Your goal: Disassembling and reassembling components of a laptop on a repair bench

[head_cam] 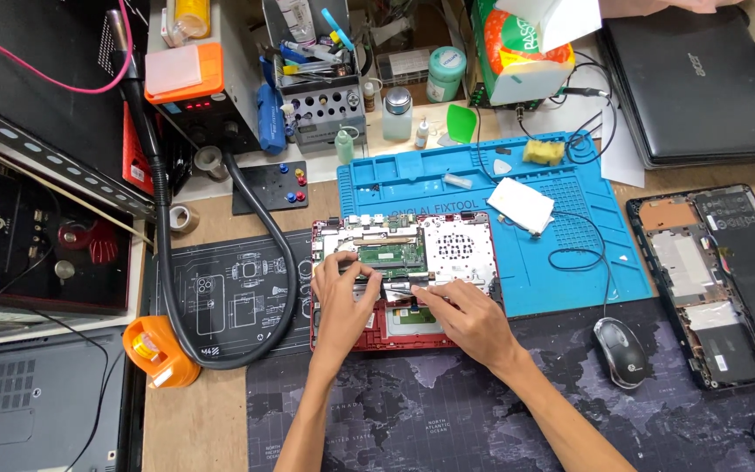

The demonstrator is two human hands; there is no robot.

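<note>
1. Head view: an opened red laptop base (404, 284) lies near the middle of the surface (211, 419), its cover off, showing a green circuit board (392, 253), a perforated silver metal shield (458, 249) at 3 o'clock of the board, and a pale touchpad plate (408, 316) toward 6 o'clock.
2. The left hand (344, 301) rests on the base's 9 o'clock half, fingers (356, 269) spread slightly and pressing a flat dark strip (395, 287) that crosses the base.
3. The right hand (469, 319) comes in from 5 o'clock, fingers close together, tips touching the same strip; whether it is pinched I cannot tell.
4. Materials: the red shell is glossy plastic; the blue mat (561, 253) under its 1 o'clock corner is ribbed, soft-looking rubber; the dark mat with a map print (412, 411) at 6 o'clock is smooth.
5. Edges and room: a thick black hose (255, 262) curves just beside the base at 9 o'clock, an orange tape roll (159, 350) sits at 8 o'clock, a mouse (619, 350) at 4 o'clock well apart, and another opened black laptop (727, 280) at 3 o'clock. The map mat leaves open room toward 6 o'clock.
</note>
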